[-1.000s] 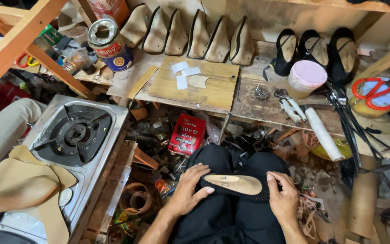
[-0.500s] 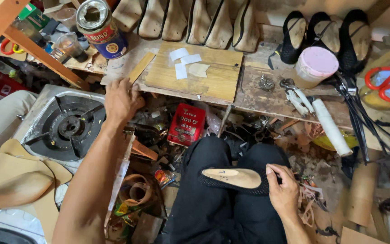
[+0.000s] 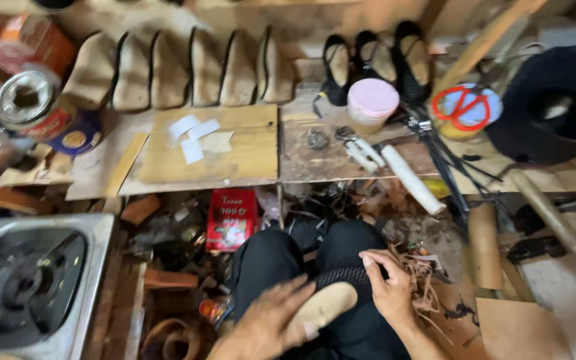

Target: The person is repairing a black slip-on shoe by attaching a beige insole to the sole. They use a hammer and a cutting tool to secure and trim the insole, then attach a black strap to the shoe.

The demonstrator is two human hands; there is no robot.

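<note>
Insole (image 3: 325,305) on lap between both hands, clutter close all around

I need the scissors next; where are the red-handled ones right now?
In the head view, the red-handled scissors lie upper right on the workbench, right of the pink-lidded tub.

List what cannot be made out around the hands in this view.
- Tan shoe insole, head view: near end hidden under the left hand.
- Right hand: fingertips curl onto dark mesh fabric; grip unclear.
- Silver gas stove: cut off by the left edge.
- Red box: print blurred.
</note>
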